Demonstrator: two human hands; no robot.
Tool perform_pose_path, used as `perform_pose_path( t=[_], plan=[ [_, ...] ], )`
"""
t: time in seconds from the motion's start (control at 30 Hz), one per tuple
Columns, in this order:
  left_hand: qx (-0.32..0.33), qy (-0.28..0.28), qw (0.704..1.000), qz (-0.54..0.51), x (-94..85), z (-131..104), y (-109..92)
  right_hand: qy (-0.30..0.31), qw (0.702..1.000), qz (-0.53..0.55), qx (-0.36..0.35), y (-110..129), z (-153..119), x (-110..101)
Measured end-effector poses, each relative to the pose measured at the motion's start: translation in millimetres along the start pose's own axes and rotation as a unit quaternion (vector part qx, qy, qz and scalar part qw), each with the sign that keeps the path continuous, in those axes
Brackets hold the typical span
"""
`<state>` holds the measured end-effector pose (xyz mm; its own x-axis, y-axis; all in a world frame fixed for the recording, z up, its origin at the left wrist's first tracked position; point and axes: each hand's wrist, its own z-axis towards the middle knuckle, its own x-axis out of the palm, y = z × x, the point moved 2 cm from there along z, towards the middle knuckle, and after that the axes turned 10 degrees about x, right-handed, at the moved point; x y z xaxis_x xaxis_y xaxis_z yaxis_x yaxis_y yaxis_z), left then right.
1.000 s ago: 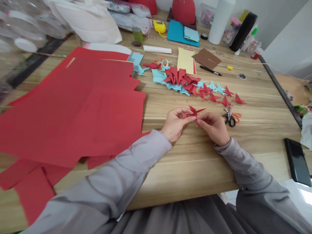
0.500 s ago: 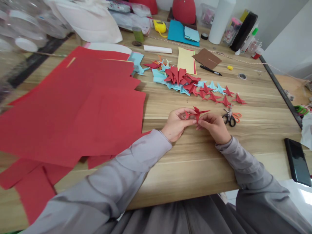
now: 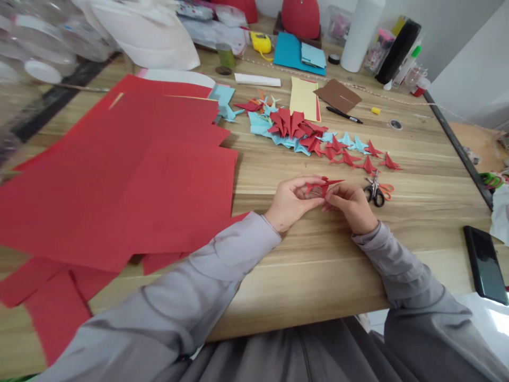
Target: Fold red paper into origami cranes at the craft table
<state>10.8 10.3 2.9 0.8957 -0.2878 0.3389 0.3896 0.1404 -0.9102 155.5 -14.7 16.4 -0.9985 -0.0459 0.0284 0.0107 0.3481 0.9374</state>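
Paper first: a small red folded paper piece (image 3: 321, 186) sits just right of the frame's centre, pinched between your two hands above the wooden table (image 3: 318, 276). Your left hand (image 3: 291, 202) grips its left end with thumb and fingertips closed on it; your right hand (image 3: 350, 207) clamps the middle from the right, and a thin red point sticks out toward the right past your fingers. Both wrists rest low near the tabletop.

Just right of your right hand lie scissors (image 3: 376, 191) with orange handles. Above them, a row of folded red and blue paper shapes (image 3: 318, 140) spreads across the upper middle. A black pen (image 3: 344, 115) lies beyond that, near a yellow sheet (image 3: 303, 98) and a brown card (image 3: 337, 95). Big red paper sheets (image 3: 119, 175) fill the left half of the frame. A dark phone (image 3: 485, 263) lies at the right edge of the table.
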Motion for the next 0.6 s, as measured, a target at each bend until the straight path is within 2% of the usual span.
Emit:
perform_pose_path(
  t=[0.23,0.37,0.6],
  plan=[
    [-0.041,-0.027,0.998,0.035,-5.3,0.3,8.4,0.016,1.0,0.013,0.009,-0.8,0.6,-0.6],
    [-0.041,-0.034,0.998,0.034,-6.0,0.6,11.0,0.018,1.0,0.015,0.013,-2.1,0.6,-2.1],
    [-0.048,-0.053,0.996,0.051,-4.3,1.8,7.4,-0.006,0.998,-0.048,-0.032,1.4,-1.9,-0.3]
  ],
)
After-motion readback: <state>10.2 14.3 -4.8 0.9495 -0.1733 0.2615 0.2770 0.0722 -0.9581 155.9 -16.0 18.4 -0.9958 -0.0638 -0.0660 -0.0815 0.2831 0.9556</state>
